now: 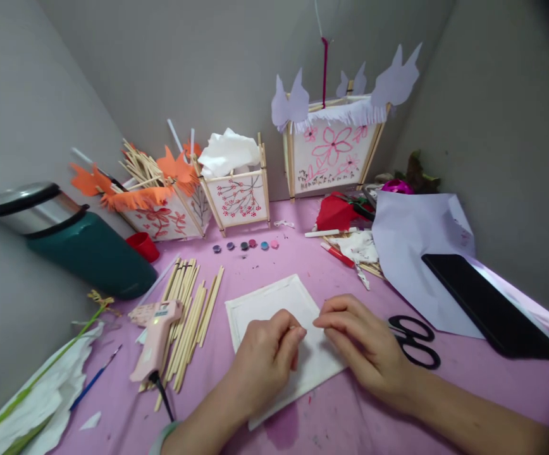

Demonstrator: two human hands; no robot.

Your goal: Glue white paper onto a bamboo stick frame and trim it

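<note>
Both hands are over a white square panel [274,303] with a raised border, lying flat on the pink cloth. My left hand [269,347] is curled, thumb and forefinger pinched together. Opposite it, a small gap away, my right hand [364,344] has its fingertips bent together against the thumb. Anything between the fingers of either hand is too small to make out. Black-handled scissors [414,338] lie just right of my right hand. Left of the panel, a pink glue gun [157,344] rests on a pile of wooden sticks [190,328].
A teal bottle [94,253] leans at the left. Behind stand an orange-trimmed box [160,218], a lantern with painted branches [239,199] and a hanging flower lantern [334,155]. Several small paint pots [245,246] line the middle. A black phone-like slab [487,303] lies on lilac paper [417,234].
</note>
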